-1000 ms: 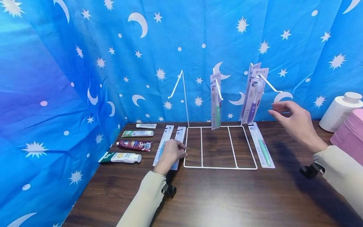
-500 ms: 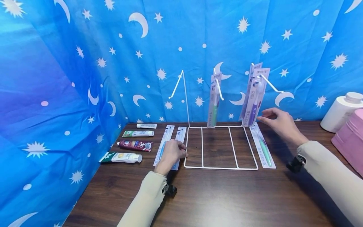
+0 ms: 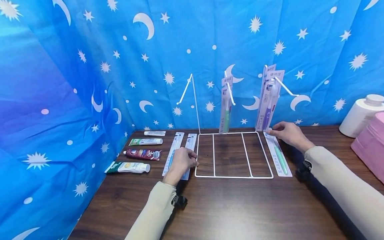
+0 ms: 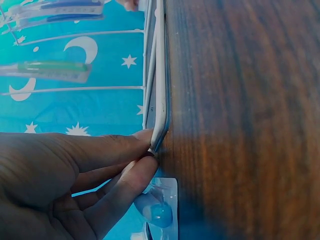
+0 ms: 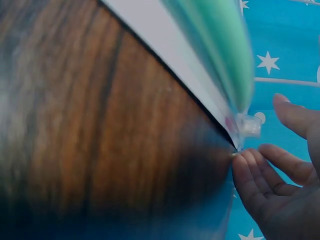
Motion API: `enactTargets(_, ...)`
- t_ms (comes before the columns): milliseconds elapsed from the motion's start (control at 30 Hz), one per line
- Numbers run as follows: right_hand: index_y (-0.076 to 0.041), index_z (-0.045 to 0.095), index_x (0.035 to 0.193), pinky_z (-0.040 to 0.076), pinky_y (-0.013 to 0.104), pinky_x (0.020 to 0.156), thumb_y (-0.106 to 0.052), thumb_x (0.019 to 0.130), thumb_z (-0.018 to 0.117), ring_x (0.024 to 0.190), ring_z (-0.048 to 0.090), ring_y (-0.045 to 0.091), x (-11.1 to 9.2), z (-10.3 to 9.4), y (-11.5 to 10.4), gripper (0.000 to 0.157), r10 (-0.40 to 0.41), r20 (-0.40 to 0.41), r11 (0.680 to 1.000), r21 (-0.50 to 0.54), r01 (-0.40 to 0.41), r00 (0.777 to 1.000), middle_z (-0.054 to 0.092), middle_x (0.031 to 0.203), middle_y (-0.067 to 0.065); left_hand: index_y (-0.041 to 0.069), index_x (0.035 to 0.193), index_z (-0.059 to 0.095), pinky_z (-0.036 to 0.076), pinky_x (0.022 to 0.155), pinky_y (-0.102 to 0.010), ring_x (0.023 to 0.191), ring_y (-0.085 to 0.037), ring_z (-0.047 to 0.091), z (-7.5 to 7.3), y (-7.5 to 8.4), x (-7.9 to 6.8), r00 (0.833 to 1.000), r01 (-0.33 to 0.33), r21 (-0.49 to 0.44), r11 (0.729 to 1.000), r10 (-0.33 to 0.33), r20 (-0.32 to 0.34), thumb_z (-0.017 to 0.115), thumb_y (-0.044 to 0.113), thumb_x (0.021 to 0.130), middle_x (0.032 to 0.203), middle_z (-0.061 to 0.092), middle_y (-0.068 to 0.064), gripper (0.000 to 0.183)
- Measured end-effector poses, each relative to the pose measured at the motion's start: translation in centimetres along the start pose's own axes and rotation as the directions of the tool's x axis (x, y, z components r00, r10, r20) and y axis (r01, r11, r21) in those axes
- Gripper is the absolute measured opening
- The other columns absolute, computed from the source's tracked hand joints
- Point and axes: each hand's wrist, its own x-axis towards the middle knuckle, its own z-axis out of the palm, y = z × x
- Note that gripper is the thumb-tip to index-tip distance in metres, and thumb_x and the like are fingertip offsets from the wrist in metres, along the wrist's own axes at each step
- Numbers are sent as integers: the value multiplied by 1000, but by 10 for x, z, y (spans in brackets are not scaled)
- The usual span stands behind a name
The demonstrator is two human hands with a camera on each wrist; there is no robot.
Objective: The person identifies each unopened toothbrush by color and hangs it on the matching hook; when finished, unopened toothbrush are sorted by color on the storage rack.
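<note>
In the head view my left hand (image 3: pixel 182 161) pinches the left side of a white wire display rack's base (image 3: pixel 234 177) between thumb and fingers; the left wrist view shows thumb and fingertips at the base wire (image 4: pixel 160 75). On the right, my right hand (image 3: pixel 289 135) is at the far end of a packaged green toothbrush (image 3: pixel 280 158) lying beside the rack. In the right wrist view the fingertips (image 5: pixel 240 160) touch the package's edge, with the thumb (image 5: pixel 287 110) apart from it. A packaged green toothbrush (image 3: pixel 226 113) hangs on the middle hook, packaged purple toothbrushes (image 3: pixel 269 110) on the right one.
The left hook (image 3: pixel 184 90) is bare. Packaged blue toothbrushes (image 3: pixel 174 150) lie left of the rack, one partly under my left hand. Further left are several toothpaste tubes (image 3: pixel 143 154). A white bottle (image 3: pixel 358 116) and a pink container (image 3: pixel 372 146) stand at the right, before a blue star-patterned curtain (image 3: pixel 180 33).
My right hand has moved left and down from beside the right hook to the far end of the lying green toothbrush package. The hanging packages have swung slightly; my left hand stays on the rack.
</note>
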Motion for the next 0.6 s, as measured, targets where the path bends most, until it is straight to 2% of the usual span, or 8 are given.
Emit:
enactTargets(267, 11, 58, 112, 44, 52, 79, -27, 92, 65, 90, 54, 39, 3, 4, 2, 44, -55, -23, 997, -50, 54, 998, 60, 106, 30, 7, 81, 74, 45, 59, -27, 62, -10, 56, -2, 2, -1, 1000, 8, -14, 1000, -8, 3, 85, 4, 69, 64, 63, 4, 16)
enactTargets(467, 9, 62, 97, 43, 43, 69, -25, 91, 66, 80, 54, 34, 1, 5, 1, 35, -32, -50, 996, -79, 28, 998, 63, 89, 22, 7, 82, 74, 45, 61, -27, 63, -10, 56, -1, 1, -1, 1000, 7, -10, 1000, -7, 6, 85, 5, 70, 64, 63, 5, 16)
enactTargets(600, 10, 62, 97, 43, 42, 68, -26, 90, 65, 79, 53, 33, -2, 2, 0, 37, -4, -55, 997, -78, 0, 998, 63, 89, 21, 6, 81, 74, 44, 60, -27, 63, -10, 55, -1, 2, -2, 1000, -19, 13, 1000, 19, 0, 85, 6, 70, 64, 63, 4, 16)
